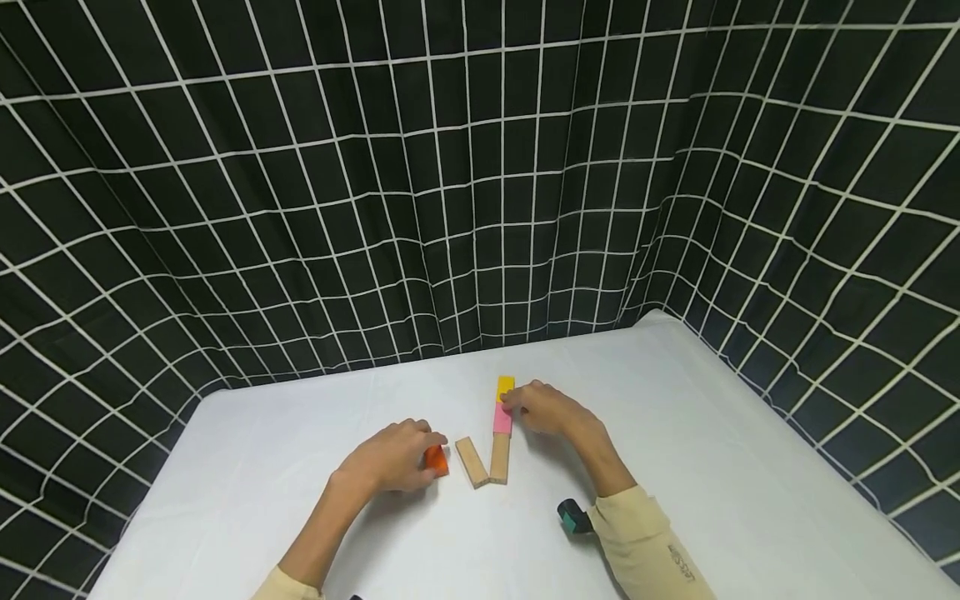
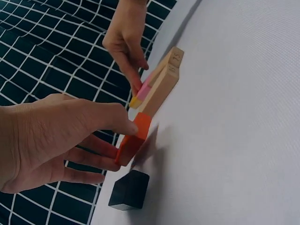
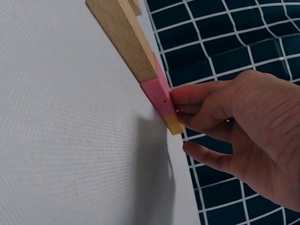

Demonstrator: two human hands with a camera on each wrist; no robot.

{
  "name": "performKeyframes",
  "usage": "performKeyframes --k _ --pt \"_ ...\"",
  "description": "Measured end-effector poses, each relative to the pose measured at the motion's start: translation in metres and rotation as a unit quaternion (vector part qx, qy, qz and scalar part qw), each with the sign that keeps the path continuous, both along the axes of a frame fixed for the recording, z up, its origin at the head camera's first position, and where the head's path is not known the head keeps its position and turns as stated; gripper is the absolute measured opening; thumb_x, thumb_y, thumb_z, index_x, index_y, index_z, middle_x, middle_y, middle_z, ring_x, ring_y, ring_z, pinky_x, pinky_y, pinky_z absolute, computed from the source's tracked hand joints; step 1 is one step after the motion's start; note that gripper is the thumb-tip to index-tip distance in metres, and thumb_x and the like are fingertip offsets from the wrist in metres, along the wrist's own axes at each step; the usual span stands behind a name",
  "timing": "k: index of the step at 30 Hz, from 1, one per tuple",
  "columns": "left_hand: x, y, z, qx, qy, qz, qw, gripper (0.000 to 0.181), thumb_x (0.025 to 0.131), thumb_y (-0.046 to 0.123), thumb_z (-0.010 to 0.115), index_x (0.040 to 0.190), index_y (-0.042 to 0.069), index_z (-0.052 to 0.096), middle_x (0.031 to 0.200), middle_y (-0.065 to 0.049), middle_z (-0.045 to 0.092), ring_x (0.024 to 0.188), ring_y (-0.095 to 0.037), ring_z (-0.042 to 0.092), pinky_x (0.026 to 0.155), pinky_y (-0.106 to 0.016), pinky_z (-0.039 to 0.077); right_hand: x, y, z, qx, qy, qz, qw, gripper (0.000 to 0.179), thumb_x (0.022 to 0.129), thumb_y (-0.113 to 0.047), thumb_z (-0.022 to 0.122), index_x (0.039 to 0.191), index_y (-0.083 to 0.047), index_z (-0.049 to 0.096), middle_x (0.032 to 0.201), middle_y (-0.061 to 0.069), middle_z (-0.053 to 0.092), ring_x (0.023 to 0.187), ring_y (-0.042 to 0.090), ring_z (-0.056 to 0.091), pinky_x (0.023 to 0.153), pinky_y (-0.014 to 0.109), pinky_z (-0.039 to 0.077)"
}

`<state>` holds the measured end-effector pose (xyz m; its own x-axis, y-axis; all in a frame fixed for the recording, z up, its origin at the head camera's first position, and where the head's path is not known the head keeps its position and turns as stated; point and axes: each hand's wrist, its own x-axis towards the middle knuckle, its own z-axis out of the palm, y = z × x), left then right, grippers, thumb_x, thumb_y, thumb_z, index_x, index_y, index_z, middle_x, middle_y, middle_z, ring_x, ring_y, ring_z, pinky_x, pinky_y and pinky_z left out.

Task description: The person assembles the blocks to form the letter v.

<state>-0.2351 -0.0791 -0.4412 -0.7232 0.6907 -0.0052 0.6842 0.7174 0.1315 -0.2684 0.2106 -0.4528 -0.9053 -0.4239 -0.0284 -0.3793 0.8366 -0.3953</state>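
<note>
In the head view my left hand [image 1: 393, 457] pinches an orange block [image 1: 437, 460]; the left wrist view shows the thumb against one side and fingertips at the other. Close to this hand stands a dark block [image 2: 130, 190], hidden in the head view. My right hand [image 1: 551, 408] touches the pink block [image 1: 502, 419] with its fingertips, near where it meets the yellow block [image 1: 506, 386]. Pink, yellow and a plain wooden block [image 1: 499, 458] form a straight row. A second wooden block [image 1: 472, 462] leans away at an angle, its near end against the row's.
White cloth covers the table [image 1: 720, 425]. A dark curtain [image 1: 480, 183] with a white grid hangs behind and at the sides. A small black and green device [image 1: 573, 517] sits by the right cuff.
</note>
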Motion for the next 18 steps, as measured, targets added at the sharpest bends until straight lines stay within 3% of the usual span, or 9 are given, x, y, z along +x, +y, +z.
performKeyframes --k 6,12,18 --pt "-0.004 0.000 0.000 0.004 0.043 0.011 0.9990 0.040 0.090 0.038 0.080 0.121 0.014 0.076 0.102 -0.002 0.072 0.083 -0.013 0.061 0.077 -0.035 0.057 0.002 -0.001 -0.002 0.005 -0.005 -0.008 0.9999 0.039 0.098 0.007 0.055 0.126 -0.009 0.077 0.131 0.010 0.075 0.126 0.032 0.068 0.113 0.050 0.053" --pt "-0.015 0.008 0.002 0.013 0.054 0.006 0.9984 0.034 0.092 0.032 0.077 0.121 0.014 0.075 0.101 -0.003 0.072 0.086 -0.016 0.063 0.076 -0.037 0.057 0.001 0.000 -0.004 0.017 0.010 0.006 0.9998 0.038 0.096 0.008 0.057 0.124 -0.008 0.077 0.130 0.011 0.075 0.125 0.033 0.068 0.112 0.051 0.053" --pt "-0.030 0.019 -0.001 0.019 0.045 0.016 0.9987 0.040 0.095 0.030 0.074 0.130 0.009 0.071 0.109 -0.007 0.074 0.096 -0.021 0.067 0.088 -0.042 0.059 0.000 -0.002 -0.001 0.019 0.010 0.007 0.9997 0.039 0.097 0.007 0.056 0.125 -0.009 0.077 0.130 0.010 0.075 0.124 0.032 0.069 0.109 0.049 0.055"
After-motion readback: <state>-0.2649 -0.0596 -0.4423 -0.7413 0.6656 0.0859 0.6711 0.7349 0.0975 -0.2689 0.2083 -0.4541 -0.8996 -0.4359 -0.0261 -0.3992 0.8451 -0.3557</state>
